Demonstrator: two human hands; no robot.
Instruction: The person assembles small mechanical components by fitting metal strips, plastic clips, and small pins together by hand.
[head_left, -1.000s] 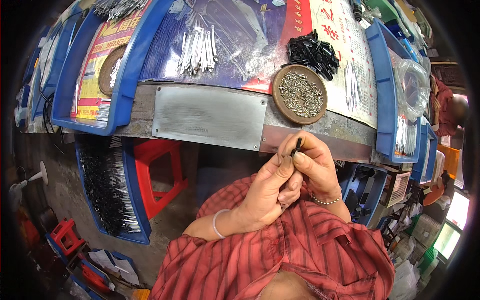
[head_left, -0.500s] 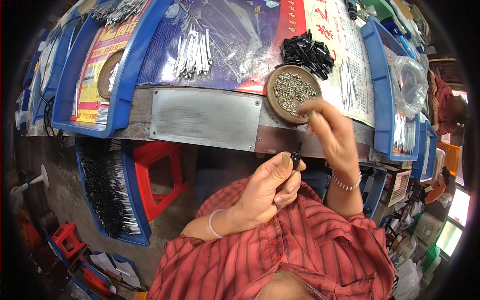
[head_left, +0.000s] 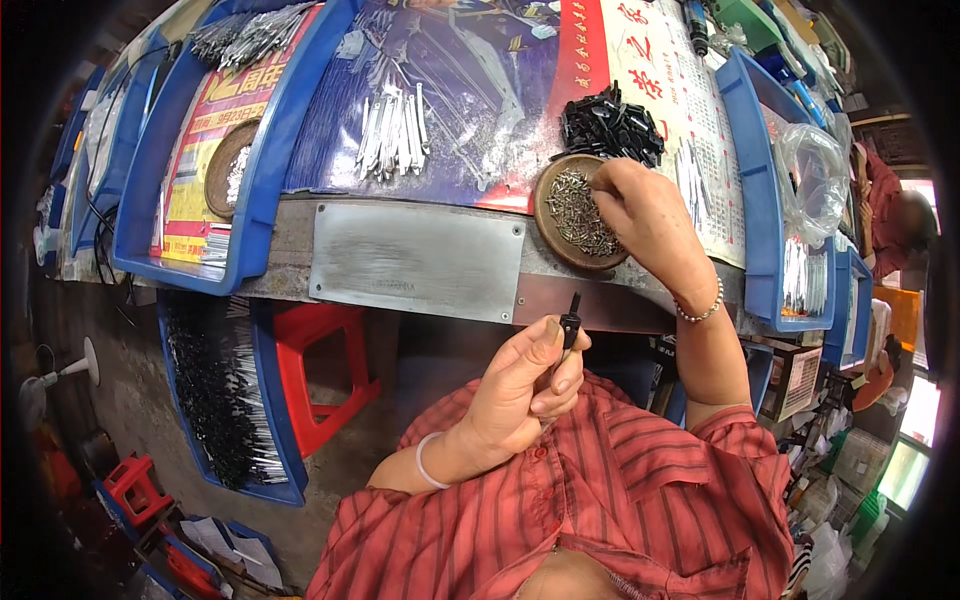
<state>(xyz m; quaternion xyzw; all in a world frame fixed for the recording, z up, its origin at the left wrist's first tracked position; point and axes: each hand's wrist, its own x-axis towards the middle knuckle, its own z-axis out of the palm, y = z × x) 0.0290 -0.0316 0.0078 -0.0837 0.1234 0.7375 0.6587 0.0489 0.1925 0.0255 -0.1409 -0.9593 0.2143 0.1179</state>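
My left hand [head_left: 512, 392] is closed round a small narrow black part [head_left: 571, 326], held upright in front of my chest with its thin dark tip pointing up. The lower end of that part is hidden in my fingers. Over a round brown bowl [head_left: 546, 228] of small metal screws or rivets [head_left: 578, 212], my right hand [head_left: 655, 222] bends down with its fingers drawn together. Its fingertips reach in among the little pieces at the bowl's right side; whether they pinch one cannot be seen. Just behind the bowl lies a heap of glossy black pieces [head_left: 612, 128].
A metal plate [head_left: 415, 262] is screwed to the bench's front edge. Thin silvery strips [head_left: 397, 135] lie farther back. Blue trays [head_left: 258, 225] flank the work area on the left, and another blue tray [head_left: 755, 170] stands right. A red stool [head_left: 310, 370] is below the bench.
My right hand has moved forward from the bowl's near edge to over its contents, and its fingers have dipped in. My left hand has shifted slightly left, still gripping the black part.
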